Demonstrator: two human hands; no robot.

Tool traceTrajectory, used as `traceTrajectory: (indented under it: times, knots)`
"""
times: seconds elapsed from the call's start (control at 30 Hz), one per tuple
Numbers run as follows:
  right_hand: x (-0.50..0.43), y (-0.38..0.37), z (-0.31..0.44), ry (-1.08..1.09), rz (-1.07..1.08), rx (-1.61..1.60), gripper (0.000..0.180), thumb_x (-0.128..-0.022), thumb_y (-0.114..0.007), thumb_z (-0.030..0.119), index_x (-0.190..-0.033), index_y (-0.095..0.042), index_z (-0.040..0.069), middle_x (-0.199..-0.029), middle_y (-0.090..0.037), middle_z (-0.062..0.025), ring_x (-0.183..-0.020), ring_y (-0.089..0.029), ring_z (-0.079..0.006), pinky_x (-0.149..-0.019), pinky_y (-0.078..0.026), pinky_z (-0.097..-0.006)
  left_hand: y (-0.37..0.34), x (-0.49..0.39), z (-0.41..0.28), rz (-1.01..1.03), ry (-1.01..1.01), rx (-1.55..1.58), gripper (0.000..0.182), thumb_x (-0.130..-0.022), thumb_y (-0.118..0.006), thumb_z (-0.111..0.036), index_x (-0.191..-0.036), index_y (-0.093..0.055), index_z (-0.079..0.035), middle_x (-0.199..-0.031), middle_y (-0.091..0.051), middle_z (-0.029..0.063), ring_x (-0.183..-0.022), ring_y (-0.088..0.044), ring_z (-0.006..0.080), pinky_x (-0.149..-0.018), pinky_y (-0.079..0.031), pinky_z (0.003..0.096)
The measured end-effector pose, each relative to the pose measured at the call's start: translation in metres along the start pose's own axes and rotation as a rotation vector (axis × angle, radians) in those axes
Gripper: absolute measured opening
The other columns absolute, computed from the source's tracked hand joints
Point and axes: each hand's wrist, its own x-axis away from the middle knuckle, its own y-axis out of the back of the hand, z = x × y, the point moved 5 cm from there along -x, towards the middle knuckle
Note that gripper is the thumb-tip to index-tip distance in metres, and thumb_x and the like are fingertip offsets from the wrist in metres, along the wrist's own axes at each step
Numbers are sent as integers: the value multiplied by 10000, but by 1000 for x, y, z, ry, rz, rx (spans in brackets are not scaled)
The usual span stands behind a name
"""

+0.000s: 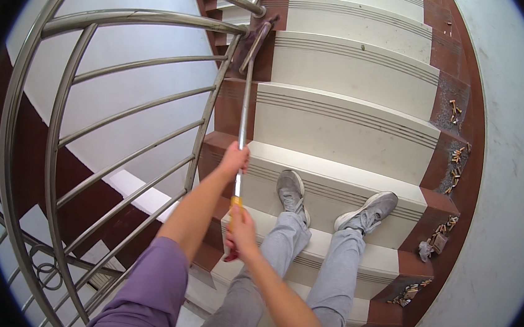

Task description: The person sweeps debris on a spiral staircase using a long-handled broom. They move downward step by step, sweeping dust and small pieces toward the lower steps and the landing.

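Note:
Both my hands grip one long-handled flat mop. My left hand (235, 158) is closed around the metal mop pole (246, 103) partway along it. Lower down, my right hand (241, 232) wraps the yellow grip (236, 202), and a red end piece shows below the fingers. At the pole's far end, the dark purple mop head (255, 44) lies at a slant on the red-brown left border of a higher step, close beside the foot of the railing. Its pad is partly hidden by the frame of the head.
A stainless steel railing (146, 17) curves along the left. Pale stair treads (346, 103) rise ahead, and my grey shoes (290, 191) stand on one. Cigarette butts (457, 155) and grit lie along the right border, with a crumpled plastic wrapper (425, 250) lower down. A white wall (504, 194) bounds the right.

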Motion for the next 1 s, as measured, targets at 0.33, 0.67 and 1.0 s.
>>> traceTrajectory:
  times: [0.33, 0.67, 1.0]
  knots:
    - [80, 69, 60, -16, 113, -87, 331, -924, -402, 451, -938, -423, 121, -618, -382, -12, -354, -267, -44, -295, -247, -190, -126, 48, -26, -109, -139, -98, 205, -815, -508, -170, -894, -461, 12, -589, -513, 106, -398, -530, 220, -350, -426, 344]
    - [-36, -43, 12, 128, 75, -80, 293, -924, -412, 436, -888, -399, 146, -615, -386, -9, -365, -302, -60, -305, -273, -215, 3, -25, -65, 19, -133, -228, 91, -827, -486, -124, -857, -435, -55, -591, -443, 28, -368, -419, 129, -310, -358, 284]
    - [6, -14, -11, -28, 100, -85, 273, -928, -423, 404, -883, -409, 136, -575, -380, -2, -356, -307, -55, -298, -254, -214, 16, 22, -10, -37, 3, -133, 122, -880, -441, -148, -853, -375, -49, -571, -430, 42, -369, -422, 137, -312, -360, 291]
